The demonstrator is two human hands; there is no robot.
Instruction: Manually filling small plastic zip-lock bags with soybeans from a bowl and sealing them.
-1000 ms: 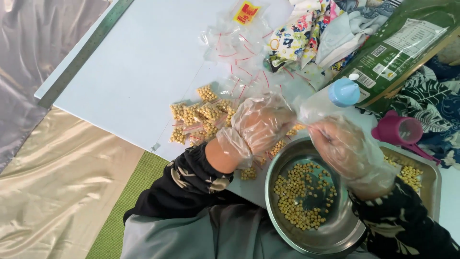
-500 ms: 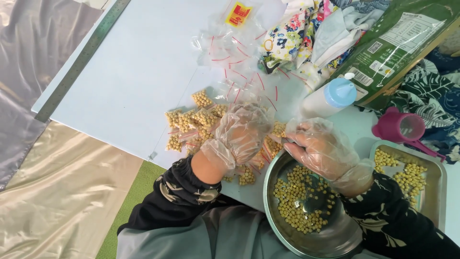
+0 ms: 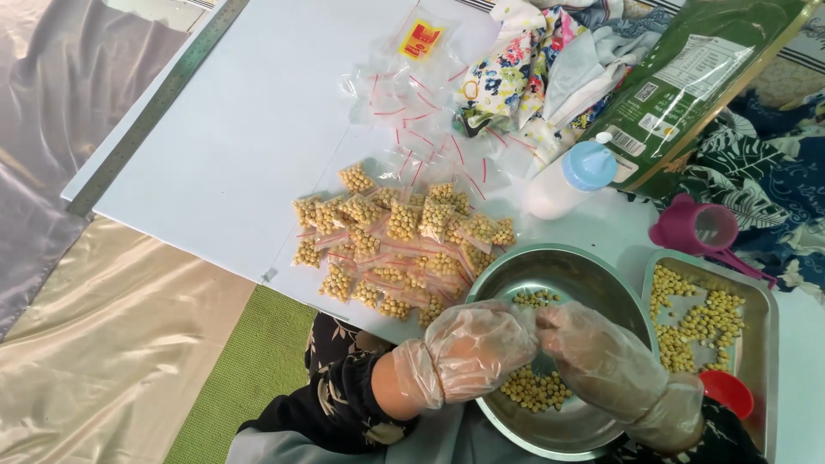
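Both hands wear thin, see-through plastic gloves and meet over a round metal bowl [image 3: 593, 283]. The left hand [image 3: 477, 351] is curled, with its fingers [image 3: 516, 331] bent in and pressed close to the other hand. The right hand [image 3: 601, 357] is curled too, and its fingers [image 3: 557, 325] touch the left ones just above the bowl. The fingertips of both hands are bunched together as if they pinch something small, but the gloves crinkle so much that you cannot tell what is between them. Inside the bowl lie yellow beans [image 3: 534, 388], a small heap under the hands and a few more [image 3: 537, 297] near the far wall. Just beside the bowl, on the right, is a metal tray [image 3: 760, 318] with more yellow beans [image 3: 700, 322] spread in it, and a red cup [image 3: 726, 391] sits at its near corner. On the pale blue worktop [image 3: 241, 146], just left of the bowl, lies a pile of little clear bags full of beans [image 3: 395, 245]. Farther back lie empty little bags with red strips [image 3: 421, 129]. A white bottle with a blue cap [image 3: 567, 176] lies near them, next to a big green package [image 3: 687, 86] and some flowery cloth [image 3: 524, 64]. A pink scoop [image 3: 700, 230] rests behind the tray.
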